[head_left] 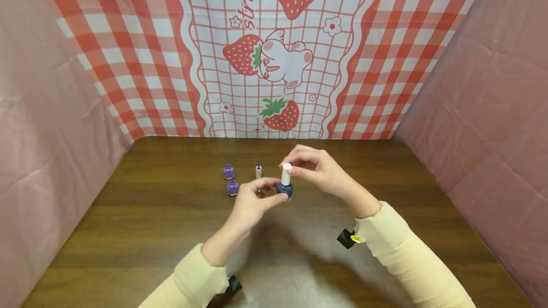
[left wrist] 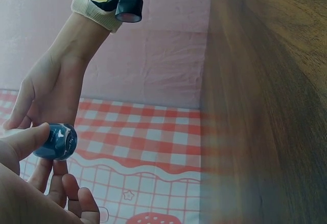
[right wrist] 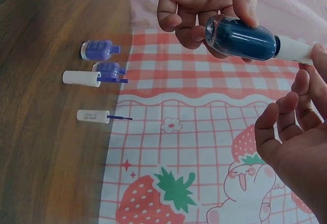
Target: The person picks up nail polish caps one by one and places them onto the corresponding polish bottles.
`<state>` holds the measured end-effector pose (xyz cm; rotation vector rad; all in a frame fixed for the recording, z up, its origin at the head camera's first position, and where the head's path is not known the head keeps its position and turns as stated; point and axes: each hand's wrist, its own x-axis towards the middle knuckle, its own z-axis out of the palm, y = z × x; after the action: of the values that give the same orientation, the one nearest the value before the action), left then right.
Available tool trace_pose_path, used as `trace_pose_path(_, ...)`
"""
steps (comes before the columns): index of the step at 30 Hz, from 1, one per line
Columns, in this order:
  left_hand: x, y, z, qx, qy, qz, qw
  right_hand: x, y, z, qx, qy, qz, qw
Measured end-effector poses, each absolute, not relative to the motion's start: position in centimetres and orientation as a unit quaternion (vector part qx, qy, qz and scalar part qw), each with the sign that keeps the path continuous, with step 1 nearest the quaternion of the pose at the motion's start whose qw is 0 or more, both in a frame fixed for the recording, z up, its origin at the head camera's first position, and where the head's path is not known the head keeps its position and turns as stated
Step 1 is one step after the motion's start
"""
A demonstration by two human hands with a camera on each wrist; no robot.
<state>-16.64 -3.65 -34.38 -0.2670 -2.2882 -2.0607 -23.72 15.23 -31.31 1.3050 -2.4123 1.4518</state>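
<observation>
A dark blue nail polish bottle [head_left: 284, 190] with a white cap [head_left: 286, 174] is held above the table between both hands. My left hand [head_left: 250, 203] pinches its glass body between thumb and fingers, plain in the right wrist view on the bottle [right wrist: 245, 39]. The right hand [head_left: 318, 170] grips the white cap with thumb and fingertips. The cap sits on the bottle's neck, with a thin dark ring showing between them. In the left wrist view the base of the bottle [left wrist: 62, 142] faces the camera, and the cap is mostly hidden by fingers.
Two uncapped purple nail polish bottles [right wrist: 99, 50] stand on the wooden table [head_left: 128, 232], left of the hands. Beside them, two white caps stand with brushes upward, one nearer cap [right wrist: 82, 78] and one farther cap [right wrist: 93, 116]. A checked strawberry cloth [head_left: 162, 61] hangs behind.
</observation>
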Motion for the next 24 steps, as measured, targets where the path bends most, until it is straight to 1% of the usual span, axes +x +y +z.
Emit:
trace_pose_path(4,-17.8,-3.7,-36.2,-0.086,-0.734,-0.673,0.026,-23.9,15.1,-31.3,0.418,-0.776,0.472,0.028)
trace_pose_path(7,-17.6,-3.7,-36.0,-0.085,-0.732,-0.675,0.028,-23.9,15.0,-31.4,0.416,-0.777,0.472,0.033)
trace_pose_path(11,-16.6,-3.7,-34.2,-0.082,-0.737,-0.670,0.027,-23.9,14.9,-31.4,0.409,-0.780,0.472,0.038)
trace_pose_path(16,-16.5,-3.6,-34.3,-0.075,-0.739,-0.669,0.029,-23.9,14.7,-31.5,0.407,-0.776,0.480,0.047)
trace_pose_path(24,-16.8,-3.5,-34.6,-0.071,-0.737,-0.671,0.036,-23.7,14.4,-31.4,0.381,-0.781,0.493,0.044)
